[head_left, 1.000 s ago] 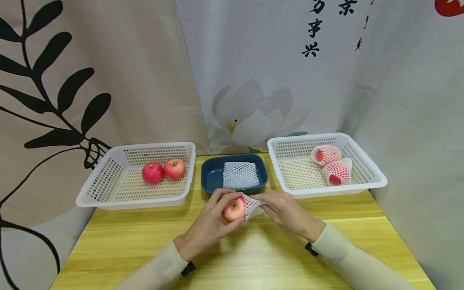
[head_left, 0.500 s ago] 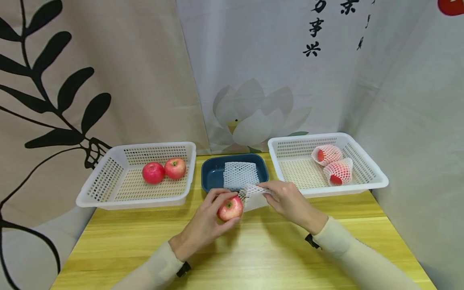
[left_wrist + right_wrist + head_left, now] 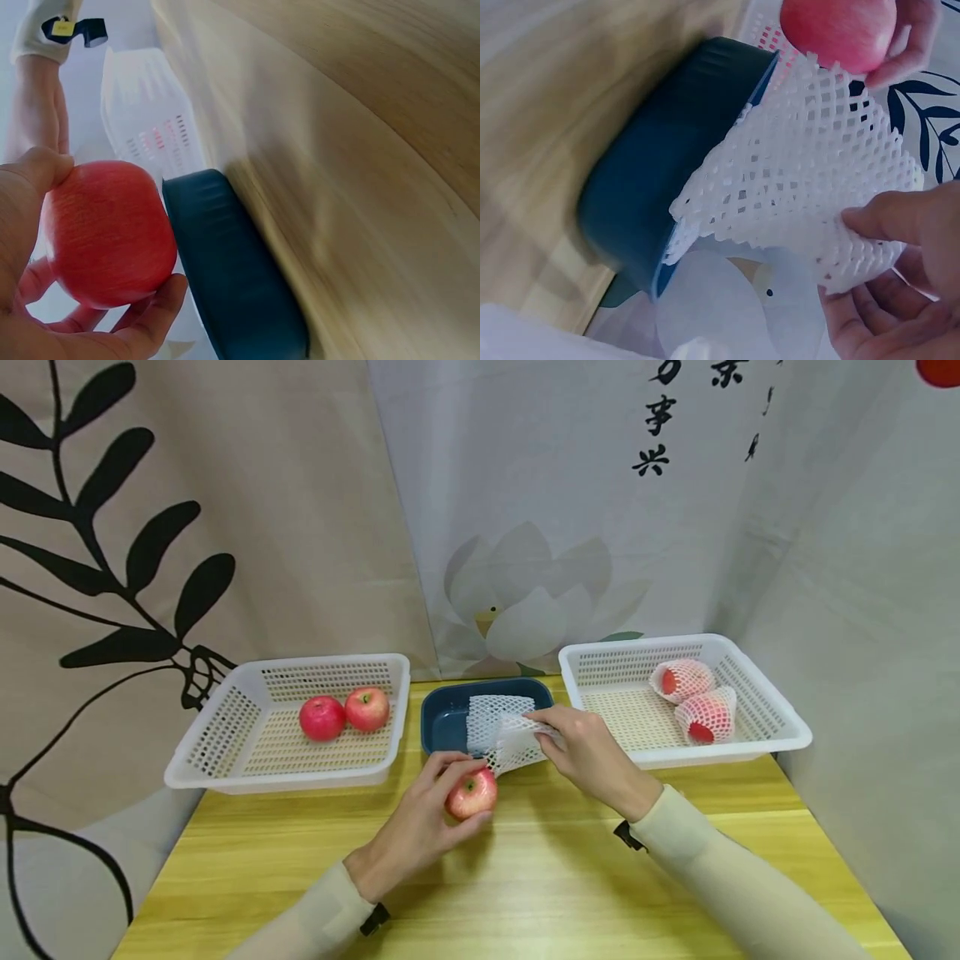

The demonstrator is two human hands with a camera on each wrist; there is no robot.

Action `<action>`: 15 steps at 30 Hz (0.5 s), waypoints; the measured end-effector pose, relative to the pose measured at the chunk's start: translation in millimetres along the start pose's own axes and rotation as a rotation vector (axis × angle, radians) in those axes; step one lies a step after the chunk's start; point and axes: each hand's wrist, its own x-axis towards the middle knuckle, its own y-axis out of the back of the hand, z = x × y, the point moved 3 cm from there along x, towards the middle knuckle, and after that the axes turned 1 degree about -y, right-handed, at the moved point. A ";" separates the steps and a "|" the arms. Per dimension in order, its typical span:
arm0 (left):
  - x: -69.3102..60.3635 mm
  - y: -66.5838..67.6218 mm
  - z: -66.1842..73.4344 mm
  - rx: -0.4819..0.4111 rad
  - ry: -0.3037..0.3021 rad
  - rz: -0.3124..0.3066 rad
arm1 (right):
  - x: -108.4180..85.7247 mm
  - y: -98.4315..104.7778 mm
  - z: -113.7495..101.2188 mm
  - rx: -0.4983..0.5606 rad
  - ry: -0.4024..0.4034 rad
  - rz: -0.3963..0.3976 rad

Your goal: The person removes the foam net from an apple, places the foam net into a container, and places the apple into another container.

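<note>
My left hand (image 3: 423, 822) grips a red apple (image 3: 472, 793) from its left side, fingers over the top and thumb in front. The apple is bare, as the left wrist view also shows. My right hand (image 3: 596, 760) pinches a white foam fruit net (image 3: 795, 172) between thumb and fingers. The net hangs flattened toward the apple, its far end close to the apple's upper right. Behind both hands is a dark blue tray (image 3: 444, 702), with more white foam netting (image 3: 487, 710) lying in it.
At the left stands a white perforated basket (image 3: 187, 768) with two bare apples (image 3: 345, 714). The white basket (image 3: 772, 727) at the right holds two apples in foam nets (image 3: 693, 697). All stand on a wooden table (image 3: 570, 877), with cloth hangings behind.
The net, earlier against the apple's right side, has come away from it. My right hand has moved up and back with the net; my left hand has shifted slightly left with the apple.
</note>
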 end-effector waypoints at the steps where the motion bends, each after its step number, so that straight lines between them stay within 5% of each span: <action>1: -0.4 0.3 -0.4 -0.004 0.008 -0.003 | 2.5 -0.1 -0.4 -0.003 -0.005 0.003; 15: -4.3 3.5 -5.4 -0.003 0.046 0.001 | 39.3 -16.9 -1.8 0.004 -0.061 0.011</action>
